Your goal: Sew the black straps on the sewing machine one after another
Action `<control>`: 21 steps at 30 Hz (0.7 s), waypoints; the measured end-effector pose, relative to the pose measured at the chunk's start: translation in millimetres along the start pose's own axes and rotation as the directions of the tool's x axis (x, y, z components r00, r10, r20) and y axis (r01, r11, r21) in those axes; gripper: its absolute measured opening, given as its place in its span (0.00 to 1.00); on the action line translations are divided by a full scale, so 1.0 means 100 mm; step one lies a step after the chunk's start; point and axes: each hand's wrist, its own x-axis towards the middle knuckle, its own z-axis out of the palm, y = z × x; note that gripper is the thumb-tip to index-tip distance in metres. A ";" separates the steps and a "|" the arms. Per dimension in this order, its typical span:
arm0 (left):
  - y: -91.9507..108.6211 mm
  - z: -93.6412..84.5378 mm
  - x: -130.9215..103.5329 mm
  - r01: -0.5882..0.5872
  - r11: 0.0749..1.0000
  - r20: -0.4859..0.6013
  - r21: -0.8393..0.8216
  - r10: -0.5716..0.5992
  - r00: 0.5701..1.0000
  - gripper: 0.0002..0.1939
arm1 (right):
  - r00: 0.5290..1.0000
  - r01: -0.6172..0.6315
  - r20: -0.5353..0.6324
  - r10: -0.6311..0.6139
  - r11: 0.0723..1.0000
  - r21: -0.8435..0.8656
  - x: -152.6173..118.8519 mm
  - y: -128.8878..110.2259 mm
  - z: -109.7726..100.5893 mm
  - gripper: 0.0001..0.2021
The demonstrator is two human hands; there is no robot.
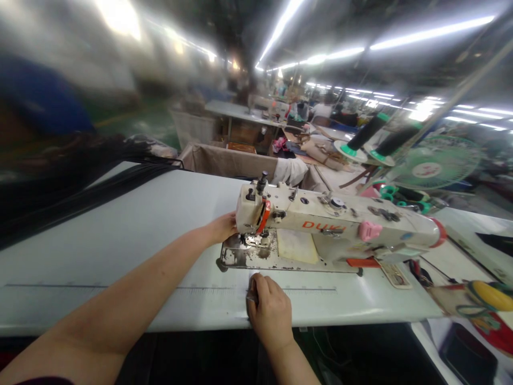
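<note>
A white sewing machine [336, 219] with orange lettering stands on a pale table. My left hand [224, 227] reaches in behind the needle end of its head. The machine hides the fingers of that hand, so I cannot see what they touch. In front of the machine's bed plate [248, 259], near the table's front edge, is my right hand [274, 307]. Its fingers are curled closed around a small dark, brownish piece [252, 295] that I cannot make out. The presser foot [256, 240] sits low over the worn metal plate.
A printed ruler scale [192, 290] runs along the table [120, 240]. Black strips [92, 195] lie at the left. Behind stands a cloth-lined bin [228, 160]. Two black thread cones [366, 133] and a green fan [436, 163] are at the right.
</note>
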 end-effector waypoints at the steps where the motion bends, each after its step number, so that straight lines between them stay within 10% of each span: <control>1: 0.02 -0.02 -0.04 -0.001 1.000 -0.016 0.018 0.001 1.000 0.20 | 1.000 0.001 0.001 -0.001 1.000 -0.003 0.00 0.00 0.00 0.12; 21: 0.52 -0.15 -0.60 0.213 0.968 -0.123 0.136 -0.197 0.973 0.06 | 1.000 0.002 0.025 -0.001 0.999 -0.038 0.00 0.00 0.01 0.15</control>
